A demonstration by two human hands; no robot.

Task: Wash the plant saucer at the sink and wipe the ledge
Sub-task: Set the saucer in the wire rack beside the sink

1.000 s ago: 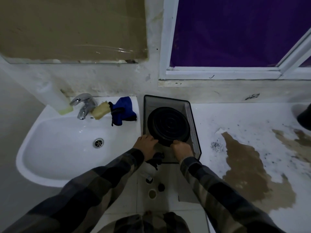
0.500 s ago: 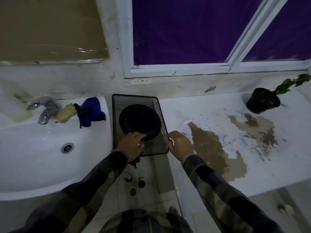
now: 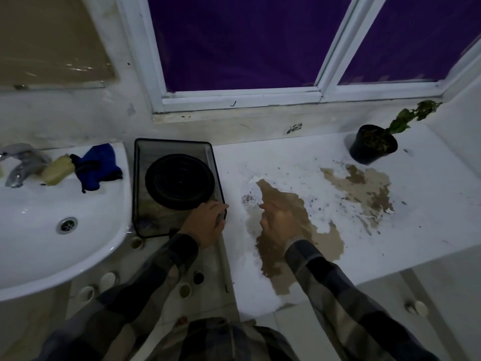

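The black round plant saucer lies in a black mesh tray between the white sink and the white ledge. My left hand rests on the tray's near right corner, fingers curled over the rim close to the saucer's edge. My right hand hovers open over a brown muddy stain on the ledge, holding nothing. A blue cloth and a yellow sponge lie on the sink rim beside the tap.
A black pot with a green plant stands at the ledge's far right, with a second brown stain and scattered soil in front of it. The window frame runs behind. Small cups sit on the floor below.
The view has swung right, bringing the plant pot into sight. My right hand left the tray and moved right over the brown stain. My left hand slid to the tray's near right corner.
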